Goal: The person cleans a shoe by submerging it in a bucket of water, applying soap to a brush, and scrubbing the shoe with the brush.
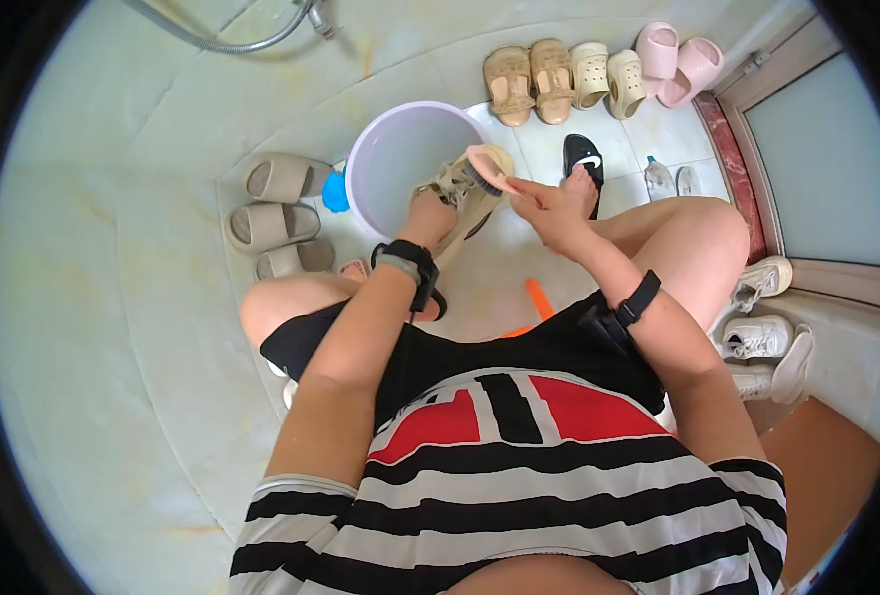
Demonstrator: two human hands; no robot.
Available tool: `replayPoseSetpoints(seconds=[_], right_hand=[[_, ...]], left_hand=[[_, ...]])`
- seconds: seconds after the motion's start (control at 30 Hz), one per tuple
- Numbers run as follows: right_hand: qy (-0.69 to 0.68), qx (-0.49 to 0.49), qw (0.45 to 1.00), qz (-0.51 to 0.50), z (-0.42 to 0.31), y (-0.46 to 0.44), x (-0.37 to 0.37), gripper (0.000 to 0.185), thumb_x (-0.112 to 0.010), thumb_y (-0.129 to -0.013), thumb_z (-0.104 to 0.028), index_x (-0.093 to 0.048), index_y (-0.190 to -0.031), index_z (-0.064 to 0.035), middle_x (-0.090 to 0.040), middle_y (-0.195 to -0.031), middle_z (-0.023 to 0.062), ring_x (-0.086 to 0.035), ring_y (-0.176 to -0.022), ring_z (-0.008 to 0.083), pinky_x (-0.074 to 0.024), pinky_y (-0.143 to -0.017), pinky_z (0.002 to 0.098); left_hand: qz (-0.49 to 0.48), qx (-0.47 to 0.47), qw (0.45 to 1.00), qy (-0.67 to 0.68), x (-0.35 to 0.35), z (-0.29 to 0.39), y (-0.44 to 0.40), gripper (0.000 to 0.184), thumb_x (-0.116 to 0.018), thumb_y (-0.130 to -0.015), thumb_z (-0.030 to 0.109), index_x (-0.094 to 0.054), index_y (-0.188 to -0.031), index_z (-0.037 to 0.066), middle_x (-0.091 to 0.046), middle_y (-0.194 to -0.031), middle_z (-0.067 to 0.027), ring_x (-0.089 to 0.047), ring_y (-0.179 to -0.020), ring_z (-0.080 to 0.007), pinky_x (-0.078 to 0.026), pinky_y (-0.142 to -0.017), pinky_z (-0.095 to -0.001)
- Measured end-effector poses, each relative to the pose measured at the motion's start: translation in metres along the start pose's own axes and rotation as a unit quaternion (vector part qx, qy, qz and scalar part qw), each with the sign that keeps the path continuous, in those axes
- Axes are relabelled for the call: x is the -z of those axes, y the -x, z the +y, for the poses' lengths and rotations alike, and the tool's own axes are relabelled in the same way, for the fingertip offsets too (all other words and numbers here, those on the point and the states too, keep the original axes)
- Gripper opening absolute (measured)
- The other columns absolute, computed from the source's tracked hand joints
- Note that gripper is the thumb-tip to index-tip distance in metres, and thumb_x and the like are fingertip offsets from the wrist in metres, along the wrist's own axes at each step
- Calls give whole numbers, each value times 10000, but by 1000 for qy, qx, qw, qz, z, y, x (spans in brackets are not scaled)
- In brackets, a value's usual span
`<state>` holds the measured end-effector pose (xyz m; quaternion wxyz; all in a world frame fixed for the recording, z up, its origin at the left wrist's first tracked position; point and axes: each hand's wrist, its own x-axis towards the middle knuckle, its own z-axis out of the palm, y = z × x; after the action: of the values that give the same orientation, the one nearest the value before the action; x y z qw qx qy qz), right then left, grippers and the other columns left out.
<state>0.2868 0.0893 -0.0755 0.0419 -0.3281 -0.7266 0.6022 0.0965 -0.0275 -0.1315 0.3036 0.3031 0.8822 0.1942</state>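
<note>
My left hand (430,216) is closed on a cream lace-up sneaker (472,210), partly tucked into its opening, so some fingers are hidden. The sneaker is tilted over the front rim of a pale purple bucket (357,190). In my right hand (556,216) is a pink scrubbing brush (488,167) with dark bristles, gripped by its handle. Those bristles lie against the side of the sneaker near its toe end. Both of my wrists wear black straps.
Beige slippers (273,227) and a blue item (335,191) lie left of the bucket. Tan clogs (509,84), cream clogs (590,74) and pink slides (693,67) line the back wall. White sneakers (757,337) and a cardboard box (822,476) stand right. A shower hose (232,45) hangs above.
</note>
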Motion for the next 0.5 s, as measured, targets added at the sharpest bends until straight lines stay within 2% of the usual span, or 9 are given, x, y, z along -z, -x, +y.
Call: replayPoseSetpoints(seconds=[0.1,0.17,0.23,0.3,0.33,0.37,0.4,0.43,0.5], right_hand=[[55,27,998,27,5,-1,-7,437,-528,-877,-242,-508,-1253,-19,-652,-989,168,-621,-847,222,-471,-761,299],[4,81,996,45,27,-14,-18,428,-515,-907,-242,-493,-1289,-53,-494,-668,0,-415,-602,68,-357,-548,237],[20,91,994,48,22,-14,-17,433,-508,-906,-235,-480,-1299,-55,-506,-669,13,-422,-601,77,-364,-548,245],[39,95,994,46,19,-13,-20,439,-500,-906,-227,-467,-1309,-57,-518,-671,25,-430,-601,86,-371,-547,253],[54,80,994,55,19,-14,-23,431,-494,-894,-237,-487,-1280,-45,-566,-822,144,-521,-738,231,-427,-661,312],[69,64,993,65,18,-15,-26,426,-488,-883,-246,-506,-1250,-33,-615,-973,262,-612,-874,377,-482,-775,372],[72,63,993,67,14,-15,-29,426,-488,-883,-246,-506,-1250,-33,-615,-973,262,-612,-874,377,-482,-775,372],[71,46,994,75,12,-13,-33,426,-483,-885,-242,-499,-1257,-36,-612,-959,273,-610,-877,388,-481,-775,387],[75,23,993,84,14,-12,-44,427,-478,-887,-237,-492,-1265,-39,-609,-945,284,-608,-880,399,-481,-775,402]], left_hand=[[35,9,996,80,-3,11,6,284,-561,-802,108,-610,-1032,-51,-639,-1004,-205,-625,-895,-324,-478,-734,-393],[37,79,977,195,6,28,17,277,-555,-814,103,-606,-1039,-50,-639,-1004,-192,-628,-885,-316,-486,-725,-385],[36,150,938,310,3,22,12,270,-550,-826,98,-602,-1047,-48,-639,-1004,-179,-630,-875,-307,-495,-717,-377],[-93,148,865,471,-3,-3,-6,273,-519,-852,73,-564,-1097,-38,-622,-1048,-151,-624,-895,-289,-514,-735,-357],[-96,148,863,473,-5,-9,-6,273,-519,-852,73,-564,-1097,-38,-622,-1048,-151,-624,-895,-289,-514,-735,-357],[-115,131,791,586,-8,-15,-5,305,-513,-843,83,-547,-1125,-27,-601,-1096,-146,-599,-960,-282,-487,-814,-367],[-132,112,705,688,-10,-19,-6,338,-507,-835,93,-531,-1153,-17,-581,-1143,-142,-575,-1025,-275,-460,-893,-377],[-136,110,702,690,-14,-23,-8,338,-507,-835,93,-531,-1153,-17,-581,-1143,-142,-575,-1025,-275,-460,-893,-377],[-152,104,583,792,-19,-24,-8,363,-487,-868,172,-504,-1188,1,-550,-1190,-139,-542,-1081,-286,-420,-966,-415]])
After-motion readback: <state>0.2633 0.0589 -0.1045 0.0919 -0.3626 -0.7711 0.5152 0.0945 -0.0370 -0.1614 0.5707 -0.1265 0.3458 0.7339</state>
